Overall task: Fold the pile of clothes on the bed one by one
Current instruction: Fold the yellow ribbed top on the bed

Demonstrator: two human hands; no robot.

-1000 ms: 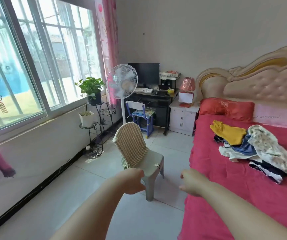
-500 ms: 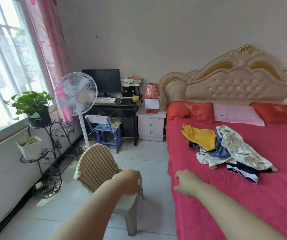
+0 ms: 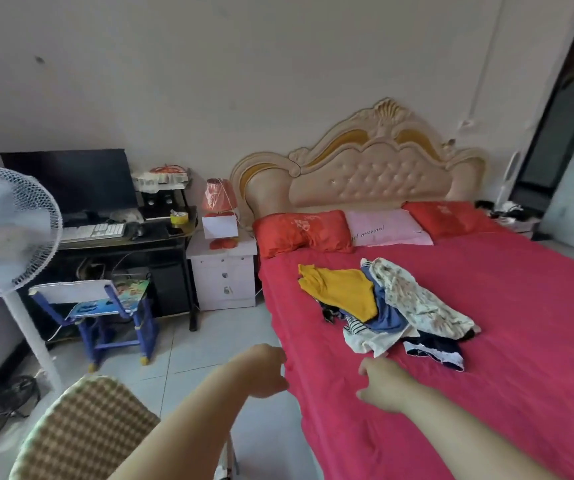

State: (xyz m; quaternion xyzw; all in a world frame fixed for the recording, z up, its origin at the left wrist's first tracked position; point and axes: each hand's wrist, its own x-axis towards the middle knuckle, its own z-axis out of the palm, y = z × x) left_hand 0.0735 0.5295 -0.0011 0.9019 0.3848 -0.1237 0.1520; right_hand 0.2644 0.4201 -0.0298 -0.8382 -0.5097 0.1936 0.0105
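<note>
The pile of clothes (image 3: 391,308) lies in the middle of the bed (image 3: 507,382), just beyond my right hand (image 3: 382,386). That hand hovers over the sheet, fingers loosely curled and empty. My left hand (image 3: 264,370) hangs at the bed's edge, also holding nothing. The garments overlap, so tugging the yellow top (image 3: 342,289) could drag the blue piece (image 3: 387,317) along and scatter the rest. I cannot tell how many pieces lie underneath, and the back of my left hand hides its fingertips.
</note>
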